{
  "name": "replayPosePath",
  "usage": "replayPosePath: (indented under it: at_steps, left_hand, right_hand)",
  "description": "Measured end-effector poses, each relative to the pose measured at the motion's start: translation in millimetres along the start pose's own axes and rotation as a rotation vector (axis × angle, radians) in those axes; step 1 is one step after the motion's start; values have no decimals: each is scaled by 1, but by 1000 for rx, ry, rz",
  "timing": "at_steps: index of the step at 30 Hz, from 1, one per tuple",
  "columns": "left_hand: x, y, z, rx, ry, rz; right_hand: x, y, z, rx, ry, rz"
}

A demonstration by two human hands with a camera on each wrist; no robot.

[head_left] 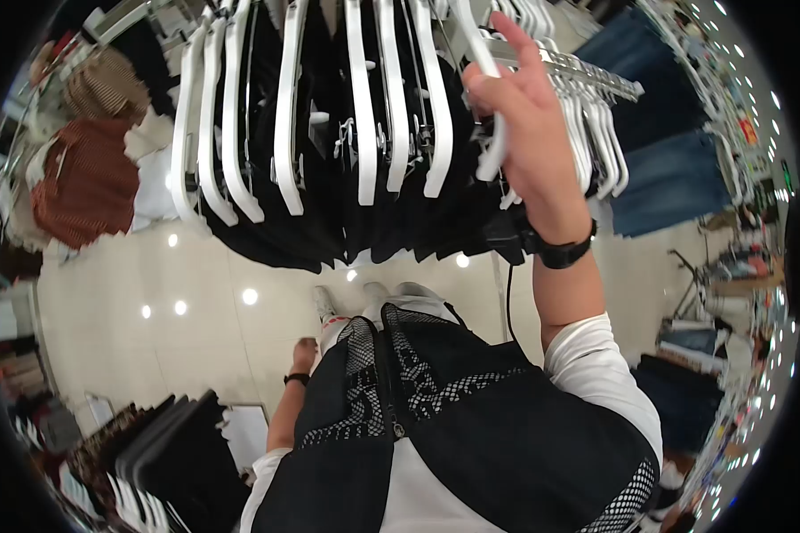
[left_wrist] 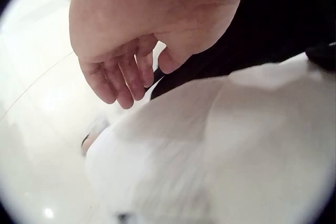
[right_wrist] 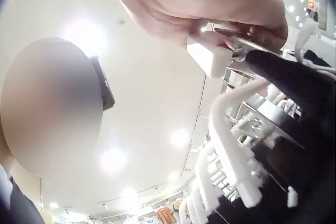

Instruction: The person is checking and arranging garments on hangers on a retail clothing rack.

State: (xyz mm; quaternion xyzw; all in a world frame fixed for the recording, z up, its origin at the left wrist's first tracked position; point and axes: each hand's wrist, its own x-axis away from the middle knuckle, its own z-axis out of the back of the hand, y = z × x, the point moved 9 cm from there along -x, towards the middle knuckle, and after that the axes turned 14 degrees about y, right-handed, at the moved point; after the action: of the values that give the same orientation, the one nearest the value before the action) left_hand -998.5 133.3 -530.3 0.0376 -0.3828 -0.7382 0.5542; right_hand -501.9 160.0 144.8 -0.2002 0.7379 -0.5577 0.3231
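A row of white hangers holds black garments on a rail. At the right end of that row, my right hand grips one white hanger, thumb and fingers around its arm. The right wrist view shows the same hand above the white hanger end, with a metal clip and black cloth beside it. My left hand hangs low by my side; in the left wrist view this hand has loosely bent fingers, holds nothing, and is near white trousers.
More white hangers hang right of my right hand, near blue denim. A rust-coloured garment hangs at left. Dark clothes stand on a rack at lower left. Pale tiled floor lies below the black garments.
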Motion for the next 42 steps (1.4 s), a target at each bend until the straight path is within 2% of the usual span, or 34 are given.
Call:
replayPosePath:
  at_steps: [1,3,4,5,7,9,12,13,14,15,17,19,21,23,26,29,31,33,36,38,39,40,42]
  left_hand:
    - [-30,-19,-3,387,51,274]
    - [-77,19,22,405,-7,264]
    - [-95,37,31,447,-71,230]
    - [-104,70,50,427,-138,171]
    - [-127,89,55,476,-259,133]
    - [-148,113,53,393,-368,-96]
    - [-161,128,24,272,-426,-466]
    - [-161,139,23,227,-428,-602]
    - [-157,143,14,213,-497,-624]
    - [-140,175,28,228,-560,-529]
    - [-116,202,25,218,-724,-477]
    - [-93,233,30,259,-780,-581]
    - [-75,254,33,107,-835,-615]
    - [-49,297,54,122,-885,-715]
    - [-27,339,61,326,-978,-752]
    - [3,402,87,313,-979,-705]
    - [23,442,90,397,-961,-883]
    - [42,491,104,415,-741,-1075]
    - [52,535,98,417,-323,-1224]
    - [64,561,63,382,-719,-998]
    - [77,555,31,283,-1145,-739]
    - [84,565,33,517,-1070,-714]
    - [96,563,36,548,-1017,-554]
  right_hand:
    - [4,-14,2,55,15,26]
    - [15,-39,12,87,175,-25]
    - [27,-63,-8,-120,111,-89]
    - [27,-64,5,44,152,-4]
    - [43,-79,-4,148,43,2]
    - [63,-77,7,67,12,8]
    - [105,-84,21,144,311,8]
    - [120,-84,31,171,429,20]
    - [135,-83,39,211,440,12]
    - [150,-80,47,197,446,-43]
    - [170,-77,49,208,515,-71]
    - [181,-84,41,226,572,-37]
    - [200,-88,41,204,598,-16]
    - [230,-90,54,171,626,14]
    - [287,-84,81,175,782,14]
    - [335,-74,92,176,859,-23]
    - [355,-71,100,189,878,-60]
    - [379,-73,107,210,891,-87]
    - [406,-76,110,171,849,-104]
    - [422,-79,113,139,798,-127]
    - [427,-76,114,90,758,-175]
    - [431,-77,125,97,743,-196]
    - [431,-79,144,109,706,-218]
